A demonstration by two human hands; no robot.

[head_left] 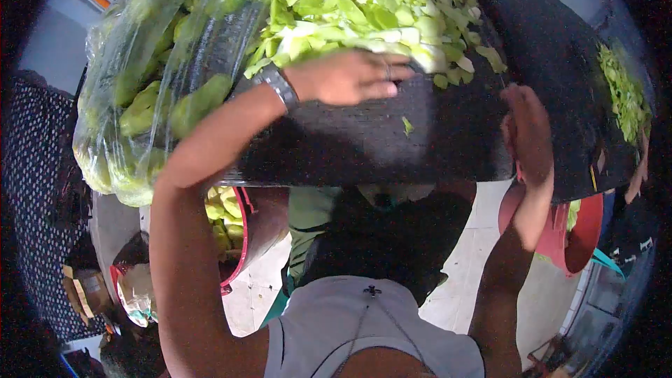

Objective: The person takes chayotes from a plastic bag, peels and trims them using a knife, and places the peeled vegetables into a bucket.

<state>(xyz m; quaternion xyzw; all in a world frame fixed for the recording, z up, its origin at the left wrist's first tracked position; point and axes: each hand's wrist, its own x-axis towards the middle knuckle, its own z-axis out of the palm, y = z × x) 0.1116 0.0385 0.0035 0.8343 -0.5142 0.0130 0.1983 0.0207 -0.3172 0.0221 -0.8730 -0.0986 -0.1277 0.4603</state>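
Note:
A broad heap of pale green vegetable peelings covers the far part of the dark tabletop. My left hand, with a watch at the wrist, lies along the near edge of this heap, its fingers stretched out. It appears to touch the nearest peelings. At the table's right side is my right hand, its fingers curled and somewhat blurred; whatever may be in them is hidden. One small green scrap lies apart on the tabletop, between my two hands.
A clear plastic bag of green pear-shaped vegetables, seemingly chayotes, stands left. Below the table are a tub of yellow-green pieces and a red tub. On the right, another dark surface bears green scraps; another person's hand is beside it.

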